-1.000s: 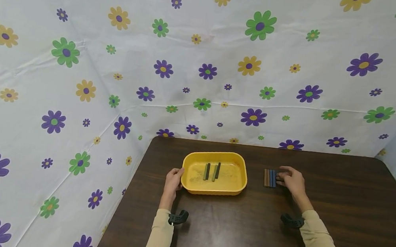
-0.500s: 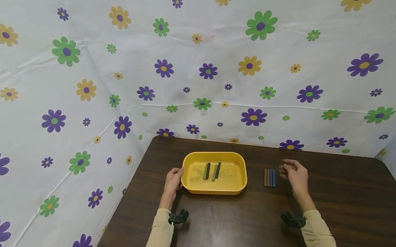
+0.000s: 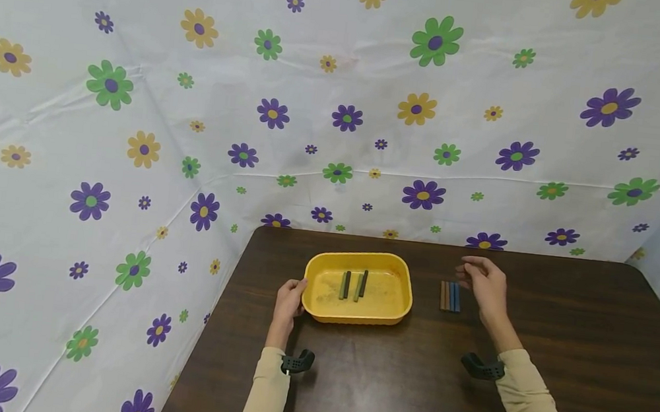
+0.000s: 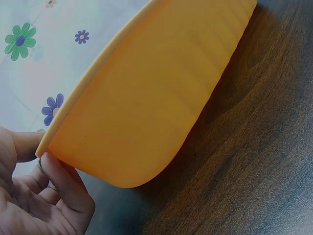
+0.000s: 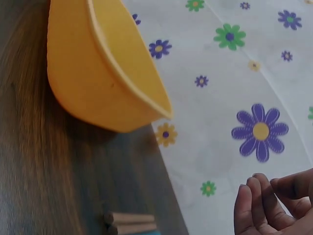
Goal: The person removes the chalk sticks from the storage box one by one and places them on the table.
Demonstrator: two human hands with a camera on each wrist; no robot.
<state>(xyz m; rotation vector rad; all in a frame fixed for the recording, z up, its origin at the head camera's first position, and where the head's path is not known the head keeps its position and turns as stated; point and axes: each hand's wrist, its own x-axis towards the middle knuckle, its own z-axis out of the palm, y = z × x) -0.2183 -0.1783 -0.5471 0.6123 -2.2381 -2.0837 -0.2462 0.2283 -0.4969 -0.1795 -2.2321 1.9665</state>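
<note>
In the head view, my left hand (image 3: 287, 301) pinches the left rim of a yellow plastic tub (image 3: 323, 308), thumb and fingers on either side of it. The left wrist view shows that grip on the tub's rim (image 4: 73, 110) close up. Inside lie two green chalk-like sticks (image 3: 357, 289) and two dark ones (image 3: 347, 285). To the right, two brown sticks (image 3: 445, 297) and two blue sticks (image 3: 454, 298) lie side by side on the table. My right hand (image 3: 486, 289) hovers just beyond and right of that row, fingers loosely bent, nothing between them.
The dark wood table (image 3: 373, 376) reaches back to a white flowered cloth (image 3: 342, 74) hung behind and to the left. A black wrist camera (image 3: 298, 362) sits on the left forearm, another black camera (image 3: 481, 366) on the right.
My right hand has left the blue end of the stick row, lifting up and back, then shifting slightly left. The left hand and tub stay put.
</note>
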